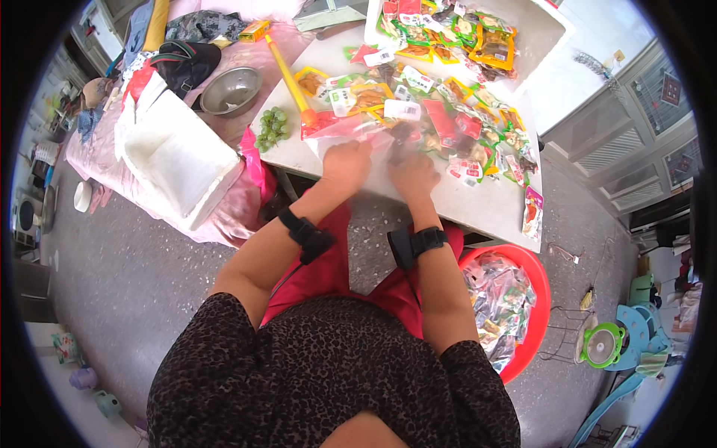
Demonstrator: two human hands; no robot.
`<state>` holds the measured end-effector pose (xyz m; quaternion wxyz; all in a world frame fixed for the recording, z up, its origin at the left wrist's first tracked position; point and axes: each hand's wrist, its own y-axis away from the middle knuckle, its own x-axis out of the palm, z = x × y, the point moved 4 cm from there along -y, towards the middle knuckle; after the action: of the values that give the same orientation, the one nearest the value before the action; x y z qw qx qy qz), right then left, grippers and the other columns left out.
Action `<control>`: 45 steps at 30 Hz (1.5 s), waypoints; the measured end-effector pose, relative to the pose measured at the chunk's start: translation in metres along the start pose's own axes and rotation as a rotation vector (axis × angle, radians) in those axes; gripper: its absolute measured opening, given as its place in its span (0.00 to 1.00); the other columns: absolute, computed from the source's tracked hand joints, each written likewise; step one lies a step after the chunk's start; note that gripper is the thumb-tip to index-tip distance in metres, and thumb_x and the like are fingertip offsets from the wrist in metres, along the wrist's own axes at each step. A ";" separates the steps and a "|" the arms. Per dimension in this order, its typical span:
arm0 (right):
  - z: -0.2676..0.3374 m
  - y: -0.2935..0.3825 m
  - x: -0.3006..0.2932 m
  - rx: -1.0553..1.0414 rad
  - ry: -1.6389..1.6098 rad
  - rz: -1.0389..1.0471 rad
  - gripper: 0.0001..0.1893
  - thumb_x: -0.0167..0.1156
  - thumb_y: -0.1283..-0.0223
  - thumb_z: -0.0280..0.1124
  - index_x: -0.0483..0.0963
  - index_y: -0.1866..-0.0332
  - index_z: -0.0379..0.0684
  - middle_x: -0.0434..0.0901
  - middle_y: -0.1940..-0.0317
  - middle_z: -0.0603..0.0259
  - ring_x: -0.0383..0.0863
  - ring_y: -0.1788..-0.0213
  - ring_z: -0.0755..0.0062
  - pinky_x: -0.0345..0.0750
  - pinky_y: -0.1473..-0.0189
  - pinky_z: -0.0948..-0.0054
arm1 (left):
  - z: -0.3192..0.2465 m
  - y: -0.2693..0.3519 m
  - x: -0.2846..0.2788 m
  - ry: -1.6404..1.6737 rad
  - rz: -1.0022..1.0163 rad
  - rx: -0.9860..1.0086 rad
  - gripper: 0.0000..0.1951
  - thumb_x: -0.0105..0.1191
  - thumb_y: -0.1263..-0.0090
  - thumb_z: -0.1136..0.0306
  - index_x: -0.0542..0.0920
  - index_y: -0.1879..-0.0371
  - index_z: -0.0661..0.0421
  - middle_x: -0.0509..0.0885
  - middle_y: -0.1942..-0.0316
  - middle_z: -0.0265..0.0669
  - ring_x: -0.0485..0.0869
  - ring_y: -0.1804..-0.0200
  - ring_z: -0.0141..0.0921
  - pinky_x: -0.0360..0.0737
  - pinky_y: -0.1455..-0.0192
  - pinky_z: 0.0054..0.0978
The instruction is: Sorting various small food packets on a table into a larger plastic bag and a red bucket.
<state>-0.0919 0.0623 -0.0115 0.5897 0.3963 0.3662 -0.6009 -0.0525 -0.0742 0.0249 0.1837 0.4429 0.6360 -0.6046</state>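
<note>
My left hand (347, 163) is closed on the near edge of a clear plastic bag (367, 130) at the table's front edge. Close beside it, my right hand (413, 172) has its fingers curled on a small dark packet (401, 135), blurred and partly hidden. Beyond both hands, a loose heap of small sealed food packets (369, 98) covers much of the pale table (465, 206). Many have yellow, green or red edges and bear writing. One purple-topped packet (532, 210) lies apart at the right corner.
A white foam box (546, 33) with more packets stands at the back. Left of the packets are a yellow tube (287, 73) and green grapes (273, 129). A foam piece (173, 151) and metal basin (231, 91) rest on the bed. A red tub (539, 302) of packets stands by my right arm.
</note>
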 end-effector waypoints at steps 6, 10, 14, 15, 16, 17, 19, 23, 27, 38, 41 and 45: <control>-0.015 0.013 -0.008 -0.162 0.066 -0.014 0.18 0.50 0.64 0.40 0.69 0.64 0.44 0.68 0.58 0.56 0.58 0.48 0.58 0.47 0.50 0.45 | -0.009 0.022 0.039 0.179 0.203 -0.190 0.06 0.41 0.52 0.71 0.68 0.75 0.58 0.73 0.78 0.43 0.73 0.74 0.41 0.70 0.70 0.38; -0.035 0.028 -0.020 -0.206 0.149 0.015 0.17 0.48 0.65 0.33 0.69 0.63 0.45 0.68 0.57 0.58 0.59 0.48 0.57 0.47 0.49 0.45 | -0.017 0.022 0.044 0.285 0.115 -0.136 0.09 0.40 0.52 0.71 0.69 0.71 0.57 0.74 0.76 0.43 0.74 0.71 0.41 0.70 0.69 0.37; -0.058 0.025 -0.022 -0.173 0.095 -0.013 0.18 0.50 0.63 0.37 0.69 0.63 0.42 0.65 0.55 0.56 0.59 0.48 0.58 0.49 0.49 0.47 | -0.026 0.014 0.045 0.256 0.327 -0.100 0.10 0.39 0.51 0.71 0.70 0.70 0.57 0.75 0.75 0.43 0.74 0.70 0.40 0.70 0.69 0.36; -0.059 0.023 -0.028 -0.071 0.084 -0.067 0.20 0.52 0.64 0.40 0.69 0.63 0.40 0.64 0.54 0.55 0.58 0.48 0.58 0.50 0.50 0.48 | -0.024 0.011 0.051 0.177 0.435 -0.088 0.10 0.38 0.50 0.71 0.70 0.69 0.56 0.75 0.74 0.42 0.75 0.69 0.39 0.70 0.69 0.35; -0.060 0.023 -0.033 0.032 0.072 -0.120 0.22 0.53 0.64 0.44 0.69 0.63 0.38 0.63 0.54 0.54 0.58 0.47 0.59 0.51 0.50 0.49 | -0.023 0.011 0.056 0.096 0.542 -0.075 0.11 0.37 0.50 0.71 0.70 0.68 0.56 0.76 0.73 0.42 0.75 0.68 0.39 0.70 0.69 0.35; -0.057 0.024 -0.035 0.031 0.074 -0.118 0.22 0.53 0.64 0.44 0.69 0.63 0.38 0.63 0.54 0.54 0.58 0.47 0.59 0.51 0.50 0.49 | -0.023 0.011 0.056 0.097 0.543 -0.077 0.11 0.37 0.50 0.71 0.70 0.68 0.56 0.76 0.73 0.42 0.75 0.68 0.39 0.70 0.69 0.35; -0.053 0.024 -0.035 0.069 0.160 -0.043 0.26 0.56 0.66 0.48 0.69 0.64 0.36 0.63 0.54 0.51 0.59 0.48 0.61 0.52 0.50 0.51 | -0.024 0.009 0.055 0.110 0.596 -0.086 0.11 0.35 0.48 0.70 0.71 0.68 0.56 0.76 0.71 0.42 0.75 0.66 0.39 0.70 0.67 0.35; -0.054 0.025 -0.032 0.096 0.143 -0.061 0.26 0.56 0.66 0.48 0.69 0.64 0.36 0.67 0.58 0.52 0.61 0.50 0.59 0.54 0.52 0.52 | -0.024 0.009 0.054 0.120 0.626 -0.101 0.11 0.34 0.47 0.70 0.71 0.68 0.56 0.76 0.69 0.43 0.75 0.65 0.38 0.70 0.65 0.35; -0.061 0.022 -0.022 0.053 -0.208 -0.197 0.25 0.57 0.64 0.41 0.65 0.61 0.35 0.71 0.66 0.57 0.70 0.62 0.57 0.64 0.62 0.59 | -0.022 0.012 0.059 0.109 0.610 -0.132 0.11 0.35 0.47 0.70 0.71 0.68 0.55 0.75 0.68 0.43 0.75 0.64 0.38 0.70 0.65 0.34; -0.048 0.034 -0.010 0.352 -1.524 -0.002 0.06 0.50 0.54 0.26 0.64 0.70 0.42 0.68 0.80 0.68 0.69 0.78 0.80 0.63 0.82 0.81 | -0.019 0.015 0.050 0.269 0.513 -0.180 0.12 0.36 0.49 0.70 0.70 0.67 0.54 0.75 0.66 0.42 0.73 0.62 0.40 0.69 0.62 0.35; -0.067 0.041 -0.023 0.162 -1.515 -0.199 0.04 0.50 0.54 0.25 0.64 0.71 0.43 0.67 0.80 0.70 0.69 0.79 0.82 0.62 0.82 0.85 | -0.013 0.016 0.059 0.378 0.484 -0.270 0.11 0.37 0.49 0.70 0.69 0.66 0.55 0.74 0.66 0.42 0.71 0.61 0.41 0.67 0.60 0.35; -0.088 0.059 -0.038 -0.033 -1.403 -0.329 0.02 0.48 0.52 0.23 0.64 0.72 0.41 0.66 0.81 0.72 0.64 0.80 0.87 0.63 0.79 0.85 | -0.020 0.011 0.061 0.399 0.439 -0.327 0.11 0.38 0.48 0.69 0.68 0.66 0.56 0.72 0.67 0.43 0.70 0.61 0.42 0.66 0.59 0.35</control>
<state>-0.0294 0.1559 -0.0123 0.5937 -0.1524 -0.0350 -0.7893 -0.0707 -0.0364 -0.0246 0.2500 0.6436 0.6373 -0.3422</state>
